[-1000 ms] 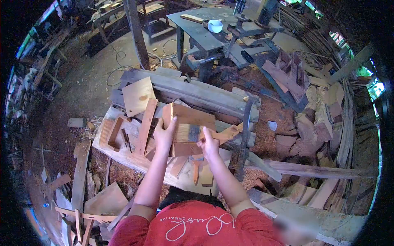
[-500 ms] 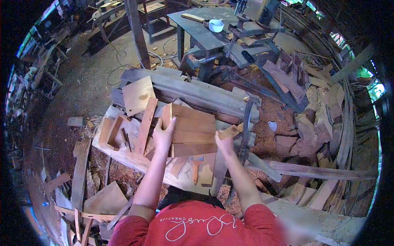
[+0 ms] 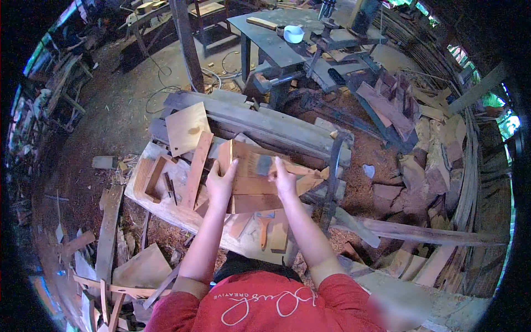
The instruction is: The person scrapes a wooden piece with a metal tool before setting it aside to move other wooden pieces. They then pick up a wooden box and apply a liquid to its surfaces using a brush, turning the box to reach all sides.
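Observation:
My left hand (image 3: 222, 180) is closed round the left edge of a wooden box-like piece (image 3: 251, 185) made of reddish boards, with the thumb on its upper face. Over that face, my right hand (image 3: 283, 178) pinches a flat brush (image 3: 265, 165) with a grey metal band. The brush's bristles point left and appear to touch the boards. Below the piece, a second brush with an orange handle (image 3: 264, 232) lies on the pale workbench (image 3: 213, 226), beside a small wood block (image 3: 280, 235).
A thin square board (image 3: 187, 128), a long strip (image 3: 197, 169) and a U-shaped wooden piece (image 3: 156, 176) lie on the bench's left side. Behind stands a dark table (image 3: 265, 41) with a white bowl (image 3: 293, 34). Wood scraps and shavings cover the floor around.
My right hand has moved left and slightly up, from the piece's right edge to over its face, and the brush's metal band now shows there. My left hand stays in place.

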Available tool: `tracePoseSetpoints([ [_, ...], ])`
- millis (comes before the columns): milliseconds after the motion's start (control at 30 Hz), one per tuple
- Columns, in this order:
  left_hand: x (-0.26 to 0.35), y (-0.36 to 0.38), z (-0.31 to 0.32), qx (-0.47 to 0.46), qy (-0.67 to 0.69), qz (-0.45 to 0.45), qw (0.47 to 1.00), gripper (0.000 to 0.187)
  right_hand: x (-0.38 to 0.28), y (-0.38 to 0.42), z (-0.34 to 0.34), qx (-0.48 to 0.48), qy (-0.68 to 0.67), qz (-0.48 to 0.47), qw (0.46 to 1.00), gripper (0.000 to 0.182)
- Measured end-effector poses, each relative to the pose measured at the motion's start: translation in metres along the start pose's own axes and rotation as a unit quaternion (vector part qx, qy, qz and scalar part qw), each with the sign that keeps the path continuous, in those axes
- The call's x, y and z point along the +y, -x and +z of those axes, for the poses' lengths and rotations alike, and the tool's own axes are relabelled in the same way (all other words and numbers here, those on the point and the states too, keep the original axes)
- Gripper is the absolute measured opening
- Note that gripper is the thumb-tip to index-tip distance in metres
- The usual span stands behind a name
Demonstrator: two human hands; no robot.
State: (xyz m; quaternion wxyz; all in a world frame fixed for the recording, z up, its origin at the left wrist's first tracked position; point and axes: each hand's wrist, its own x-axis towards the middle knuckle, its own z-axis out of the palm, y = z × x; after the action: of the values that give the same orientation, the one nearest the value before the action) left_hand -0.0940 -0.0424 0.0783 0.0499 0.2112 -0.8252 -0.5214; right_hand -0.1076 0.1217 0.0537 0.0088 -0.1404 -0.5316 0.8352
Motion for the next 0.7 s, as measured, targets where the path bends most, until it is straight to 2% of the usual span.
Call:
tracePoseSetpoints([
  [67, 0.002, 0.002, -0.003, -0.008, 0.030, -0.013, 0.999, 0.072, 0.012, -0.007, -0.030, 0.102, 0.026, 0.060, 0.993, 0.023],
  [133, 0.003, 0.003, -0.004, -0.010, 0.040, -0.015, 0.999, 0.072, 0.023, -0.015, -0.069, 0.161, 0.118, 0.066, 0.978, 0.025],
  [200, 0.000, 0.002, -0.004, -0.011, 0.050, -0.018, 0.999, 0.072, 0.057, -0.037, -0.122, 0.217, 0.246, -0.137, 0.935, 0.023],
  [233, -0.002, 0.001, -0.002, -0.006, 0.053, -0.010, 0.999, 0.071, 0.051, -0.037, -0.129, 0.218, 0.246, -0.136, 0.935, 0.023],
  [300, -0.007, -0.002, 0.001, -0.002, 0.056, -0.003, 0.998, 0.070, 0.032, -0.037, -0.131, 0.212, 0.502, -0.115, 0.831, 0.023],
  [333, -0.009, -0.003, 0.001, -0.001, 0.051, 0.000, 0.999, 0.070, 0.027, -0.036, -0.124, 0.212, 0.502, -0.114, 0.830, 0.023],
  [400, -0.009, -0.003, 0.002, -0.001, 0.044, 0.002, 0.999, 0.069, 0.025, -0.034, -0.097, 0.120, 0.489, -0.096, 0.859, 0.020],
  [467, -0.002, -0.001, 0.000, -0.005, 0.057, 0.002, 0.998, 0.068, 0.024, -0.029, -0.067, 0.057, 0.498, -0.260, 0.825, 0.021],
  [533, 0.002, 0.000, 0.000, 0.000, 0.048, 0.003, 0.999, 0.068, 0.007, -0.023, -0.035, 0.040, 0.444, -0.252, 0.859, 0.020],
  [567, 0.003, 0.001, 0.001, 0.004, 0.040, 0.003, 0.999, 0.068, -0.006, -0.017, -0.018, 0.041, 0.445, -0.252, 0.859, 0.020],
  [600, 0.003, 0.001, 0.002, 0.003, 0.040, 0.003, 0.999, 0.068, -0.019, -0.011, -0.002, -0.010, 0.345, -0.157, 0.925, 0.018],
  [633, 0.002, 0.001, 0.002, 0.005, 0.022, -0.002, 1.000, 0.068, -0.026, -0.007, 0.010, -0.060, 0.235, -0.059, 0.968, 0.017],
  [667, 0.002, 0.000, 0.001, 0.008, 0.004, -0.007, 1.000, 0.068, -0.028, -0.007, 0.018, -0.061, 0.234, -0.058, 0.969, 0.017],
  [700, 0.002, 0.000, 0.001, 0.009, 0.003, -0.008, 1.000, 0.068, -0.028, -0.008, 0.025, -0.079, 0.118, -0.052, 0.988, 0.016],
])
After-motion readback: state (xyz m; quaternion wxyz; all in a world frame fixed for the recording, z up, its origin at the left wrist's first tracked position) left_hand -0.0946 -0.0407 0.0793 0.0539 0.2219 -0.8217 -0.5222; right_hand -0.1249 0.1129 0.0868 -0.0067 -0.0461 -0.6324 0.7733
